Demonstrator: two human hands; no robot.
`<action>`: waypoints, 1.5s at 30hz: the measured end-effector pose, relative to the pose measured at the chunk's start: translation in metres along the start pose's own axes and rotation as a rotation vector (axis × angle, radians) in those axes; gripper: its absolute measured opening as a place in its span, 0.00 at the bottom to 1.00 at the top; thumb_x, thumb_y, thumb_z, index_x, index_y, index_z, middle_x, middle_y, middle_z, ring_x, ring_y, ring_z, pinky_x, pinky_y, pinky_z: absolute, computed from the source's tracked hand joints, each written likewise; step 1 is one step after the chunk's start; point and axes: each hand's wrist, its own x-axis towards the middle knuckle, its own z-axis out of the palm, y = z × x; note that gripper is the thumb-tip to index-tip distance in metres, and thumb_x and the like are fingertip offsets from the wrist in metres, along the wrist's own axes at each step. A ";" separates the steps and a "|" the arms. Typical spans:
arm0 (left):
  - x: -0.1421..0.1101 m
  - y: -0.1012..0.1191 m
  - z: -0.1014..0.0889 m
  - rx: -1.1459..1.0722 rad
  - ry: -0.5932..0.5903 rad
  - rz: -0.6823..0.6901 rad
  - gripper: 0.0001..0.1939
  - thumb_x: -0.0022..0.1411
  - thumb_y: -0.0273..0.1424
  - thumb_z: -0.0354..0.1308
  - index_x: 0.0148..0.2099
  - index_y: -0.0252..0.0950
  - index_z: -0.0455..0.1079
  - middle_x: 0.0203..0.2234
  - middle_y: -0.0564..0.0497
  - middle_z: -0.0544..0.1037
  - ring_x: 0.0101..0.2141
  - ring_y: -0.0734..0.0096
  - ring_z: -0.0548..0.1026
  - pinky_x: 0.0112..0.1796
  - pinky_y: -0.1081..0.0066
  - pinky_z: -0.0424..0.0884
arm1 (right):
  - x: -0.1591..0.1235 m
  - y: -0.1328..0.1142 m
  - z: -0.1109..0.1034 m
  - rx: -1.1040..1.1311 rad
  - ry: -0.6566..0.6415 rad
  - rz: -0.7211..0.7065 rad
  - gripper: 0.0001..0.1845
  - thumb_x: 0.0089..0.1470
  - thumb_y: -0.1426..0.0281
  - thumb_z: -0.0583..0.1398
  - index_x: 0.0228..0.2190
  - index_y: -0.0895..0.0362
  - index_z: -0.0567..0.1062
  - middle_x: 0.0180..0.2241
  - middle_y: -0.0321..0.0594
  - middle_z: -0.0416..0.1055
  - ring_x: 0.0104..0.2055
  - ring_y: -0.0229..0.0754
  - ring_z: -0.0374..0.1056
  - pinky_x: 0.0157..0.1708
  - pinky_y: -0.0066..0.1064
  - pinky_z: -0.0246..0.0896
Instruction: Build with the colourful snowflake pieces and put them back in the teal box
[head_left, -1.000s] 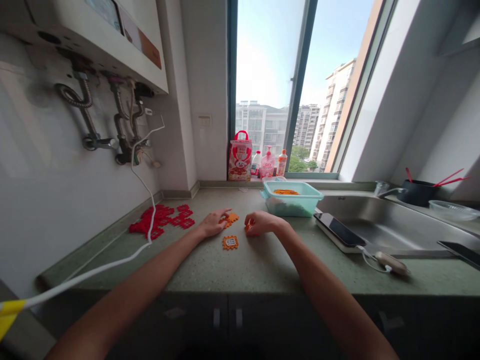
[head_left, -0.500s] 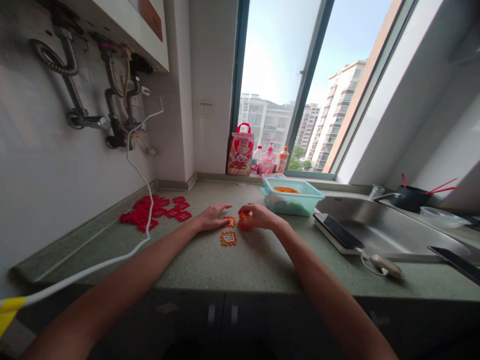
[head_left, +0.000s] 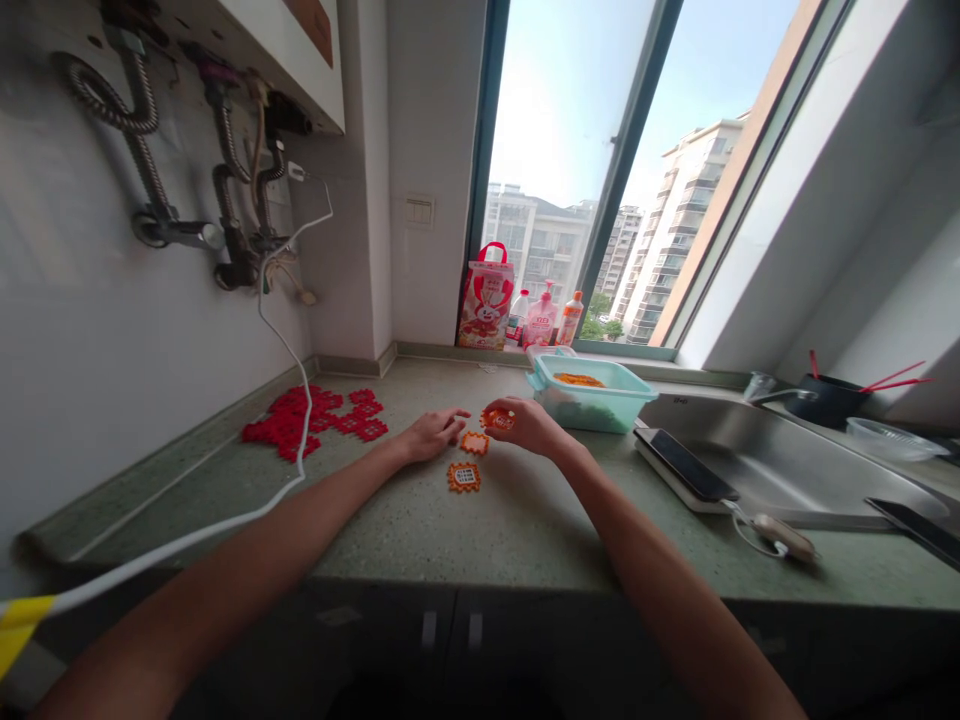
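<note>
My right hand (head_left: pixel 529 428) pinches an orange interlocking puzzle tile (head_left: pixel 497 420) just above the counter; its fingers cover part of the tile. To its left, my left hand (head_left: pixel 435 436) holds nothing, index finger stretched out and the others loosely bent. Between and below the hands lies a small orange tile (head_left: pixel 474 443) with a pale middle. Nearer the front is another orange tile (head_left: pixel 464 477), with toothed edges and dark print on a white centre.
Red interlocking pieces (head_left: pixel 300 415) lie at the left, crossed by a white cable (head_left: pixel 306 430). A teal plastic tub (head_left: pixel 600 405) with orange pieces stands behind my right hand. Rightward are a phone (head_left: pixel 686 465), a power bank (head_left: pixel 784 537) and the steel sink (head_left: pixel 780 465).
My right hand has lifted its tile slightly away toward the back. My left hand has drawn back from the small orange tile, which now lies uncovered. The view has shifted a little.
</note>
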 end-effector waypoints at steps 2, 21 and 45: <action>0.001 0.000 -0.001 -0.065 0.034 -0.025 0.25 0.71 0.39 0.44 0.63 0.34 0.67 0.32 0.50 0.81 0.34 0.65 0.77 0.40 0.69 0.69 | 0.004 -0.006 0.011 0.023 0.041 -0.051 0.15 0.55 0.64 0.69 0.45 0.53 0.81 0.43 0.43 0.80 0.41 0.43 0.75 0.45 0.32 0.66; -0.001 -0.013 -0.024 -0.086 0.341 -0.248 0.22 0.63 0.32 0.44 0.53 0.37 0.74 0.31 0.51 0.81 0.34 0.64 0.76 0.37 0.68 0.68 | -0.009 -0.044 0.008 0.358 -0.271 -0.115 0.20 0.55 0.57 0.69 0.47 0.52 0.82 0.42 0.39 0.82 0.41 0.45 0.76 0.46 0.32 0.69; -0.001 -0.013 -0.023 -0.027 0.192 -0.119 0.25 0.66 0.37 0.41 0.54 0.37 0.73 0.33 0.50 0.81 0.38 0.61 0.77 0.43 0.65 0.70 | -0.023 0.105 -0.094 -0.453 0.805 0.349 0.25 0.64 0.56 0.57 0.53 0.59 0.78 0.53 0.55 0.74 0.55 0.58 0.67 0.57 0.50 0.61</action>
